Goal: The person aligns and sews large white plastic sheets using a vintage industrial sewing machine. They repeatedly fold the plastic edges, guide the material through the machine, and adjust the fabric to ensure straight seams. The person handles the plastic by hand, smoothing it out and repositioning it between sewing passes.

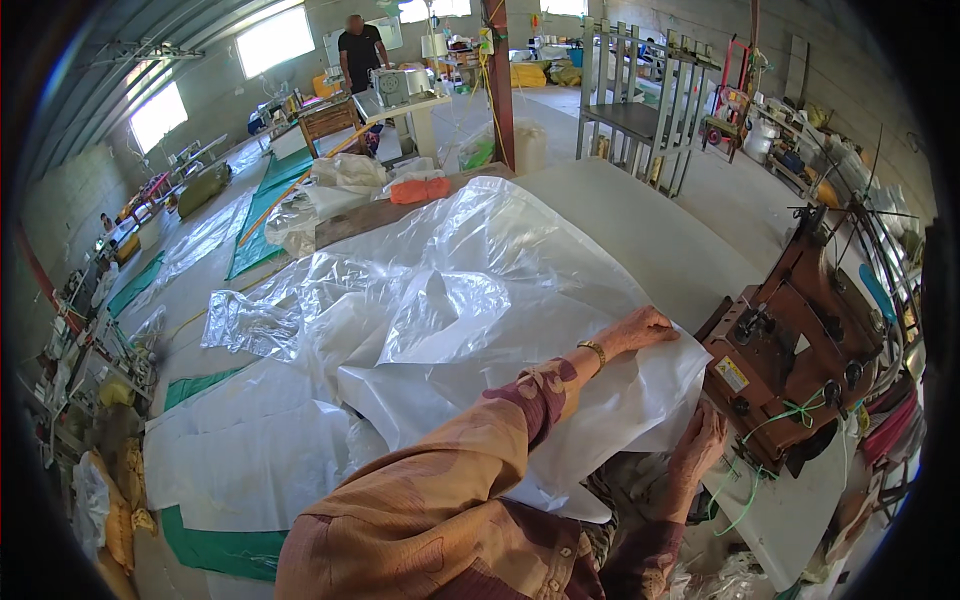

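Note:
A large white plastic sheet [590, 400] lies in loose folds over the table in front of me, with shiny clear film [440, 310] on its far part. My left hand [642, 330], a gold-coloured band at its wrist, is closed on the sheet near its right edge. Lower and closer to me, my right hand [698, 445] pinches the sheet's near right edge. Just right of both hands stands a brown sewing machine [790, 340]. Green thread [800, 410] hangs from it in loops beside my right hand.
A pale tabletop [640, 215] extends beyond the sheet. An orange-red bundle [420, 190] lies at its far edge. Further off are a metal rack [640, 120], a brown post [500, 90] and a person [360, 60] beside another machine [405, 88]. Green sheeting [270, 215] covers floor at left.

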{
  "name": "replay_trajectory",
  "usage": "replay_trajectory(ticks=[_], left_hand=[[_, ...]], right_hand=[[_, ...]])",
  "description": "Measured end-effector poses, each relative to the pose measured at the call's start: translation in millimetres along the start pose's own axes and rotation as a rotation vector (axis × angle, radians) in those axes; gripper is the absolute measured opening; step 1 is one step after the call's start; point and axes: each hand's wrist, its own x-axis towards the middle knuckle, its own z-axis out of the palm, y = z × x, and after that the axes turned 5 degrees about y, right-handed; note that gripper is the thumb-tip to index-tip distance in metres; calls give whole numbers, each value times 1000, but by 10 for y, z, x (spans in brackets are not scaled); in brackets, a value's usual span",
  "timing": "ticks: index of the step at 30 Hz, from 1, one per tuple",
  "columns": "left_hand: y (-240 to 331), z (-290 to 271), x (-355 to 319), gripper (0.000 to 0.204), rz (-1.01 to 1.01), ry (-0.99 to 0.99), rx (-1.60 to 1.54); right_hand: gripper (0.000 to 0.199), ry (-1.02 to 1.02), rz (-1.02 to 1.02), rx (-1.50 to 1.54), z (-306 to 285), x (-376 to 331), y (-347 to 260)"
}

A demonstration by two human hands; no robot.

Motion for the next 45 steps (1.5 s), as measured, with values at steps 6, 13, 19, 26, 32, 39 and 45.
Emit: replay_trajectory(ticks=[6, 13, 19, 26, 32, 39, 45], left_hand=[[-31, 4, 13, 36, 0, -25, -22], [-160, 71, 21, 29, -58, -54, 20], [-209, 53, 7, 29, -60, -54, 22], [-12, 29, 16, 30, -136, -70, 3], [-78, 11, 10, 33, -70, -58, 26], [-28, -2, -4, 35, -66, -54, 17], [-64, 28, 21, 33, -17, -11, 25]], right_hand=[[18, 6, 13, -8, 14, -10, 9], [19, 10, -10, -10, 13, -19, 40], [20, 13, -28, -13, 28, -22, 38], [18, 12, -9, -41, 39, -38, 97], [18, 20, -29, -25, 58, -33, 86], [19, 16, -14, -12, 3, -17, 7], [19, 58, -49, -25, 41, -13, 30]])
